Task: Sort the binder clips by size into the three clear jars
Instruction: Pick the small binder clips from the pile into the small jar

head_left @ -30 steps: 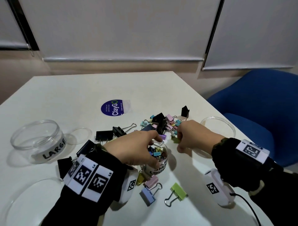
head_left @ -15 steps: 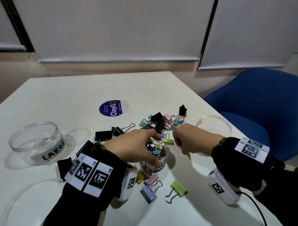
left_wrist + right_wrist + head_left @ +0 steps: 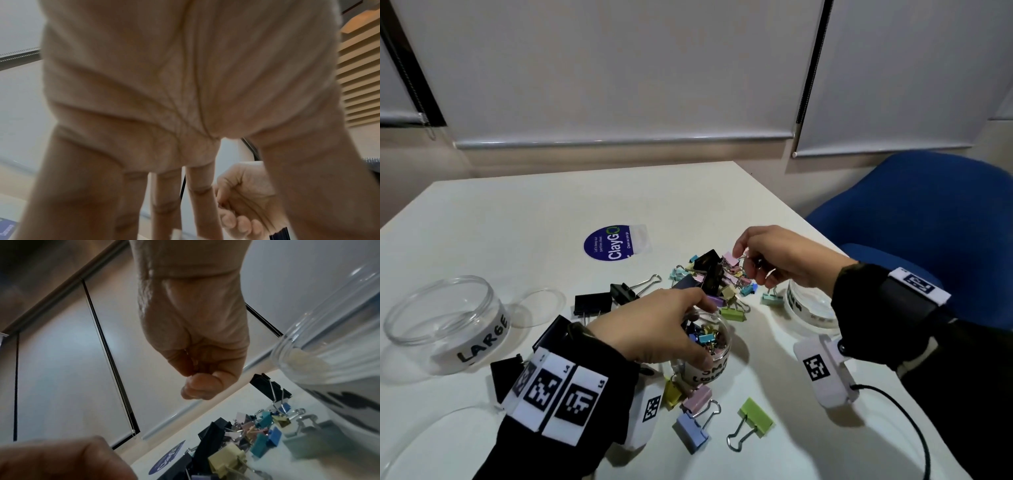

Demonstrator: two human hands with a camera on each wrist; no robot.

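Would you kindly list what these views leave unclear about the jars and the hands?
- Small jar label: head view, left hand covers its start.
- Right-side jar label: head view, right hand overlaps it; lettering too small.
- Right hand's grip: fingers curled in every view; whether they hold a clip is hidden.

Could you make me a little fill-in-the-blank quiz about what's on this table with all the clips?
1. The empty clear plastic jar at the table's left edge bears the label ____.
2. The left hand holds the small clear jar, which is filled with small ____ clips.
3. The round sticker printed ClayGO is coloured ____.
4. The chair beside the white table is ____.

Missing words: LARGE; binder; blue; blue
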